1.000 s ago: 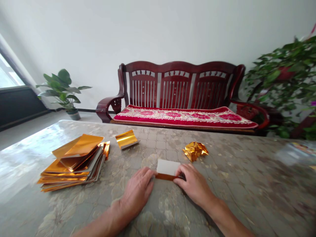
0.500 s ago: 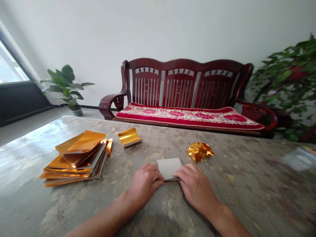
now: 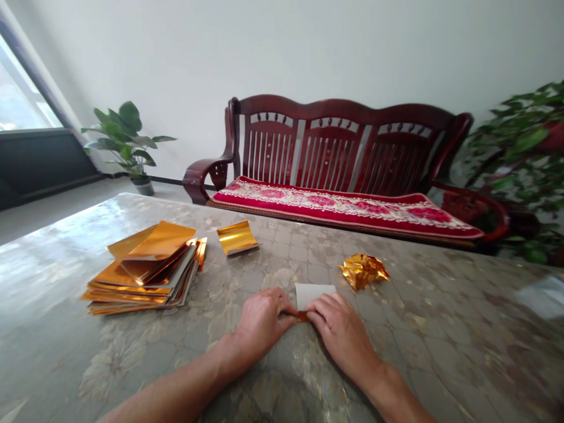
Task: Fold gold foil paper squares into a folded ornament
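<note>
A small sheet of gold foil paper (image 3: 314,291) lies on the table with its whitish back up. Its near edge is turned over, and a narrow gold strip shows between my hands. My left hand (image 3: 265,317) pinches the left end of that fold between thumb and fingers. On the right end, the fingers of my right hand (image 3: 341,323) press down and cover part of the sheet. A crumpled piece of gold foil (image 3: 363,271) lies beyond my right hand. Farther left is a single curled gold sheet (image 3: 237,238).
A loose stack of gold foil sheets (image 3: 141,273) sits on the left of the patterned table (image 3: 211,376). A blurred clear plastic item (image 3: 544,296) is at the right edge. Behind the table stand a dark red wooden bench (image 3: 335,147) and a potted plant (image 3: 127,141).
The near edge of the sheet has been turned up, so a gold strip now shows. My right hand has moved farther over the sheet. The whole view has shifted slightly.
</note>
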Motion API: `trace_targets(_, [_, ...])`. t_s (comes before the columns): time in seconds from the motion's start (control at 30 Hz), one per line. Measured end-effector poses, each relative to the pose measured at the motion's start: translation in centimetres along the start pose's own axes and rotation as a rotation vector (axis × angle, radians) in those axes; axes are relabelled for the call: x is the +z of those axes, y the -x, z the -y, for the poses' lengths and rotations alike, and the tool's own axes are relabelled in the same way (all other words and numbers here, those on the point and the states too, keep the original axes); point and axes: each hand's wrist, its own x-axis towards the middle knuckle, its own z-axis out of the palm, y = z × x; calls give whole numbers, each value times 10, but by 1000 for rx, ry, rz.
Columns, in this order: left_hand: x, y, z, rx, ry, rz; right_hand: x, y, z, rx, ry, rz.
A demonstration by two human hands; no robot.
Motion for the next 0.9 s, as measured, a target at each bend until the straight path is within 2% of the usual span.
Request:
trace_targets(0.27, [2, 1, 5, 103, 9, -1, -8, 2, -4, -23, -115, 70])
trace_targets(0.57, [3, 2, 4, 159, 6, -20, -6, 1, -4, 30, -116, 83])
trace_targets(0.9, [4, 3, -7, 70, -18, -10, -3, 1, 0, 55, -48, 50])
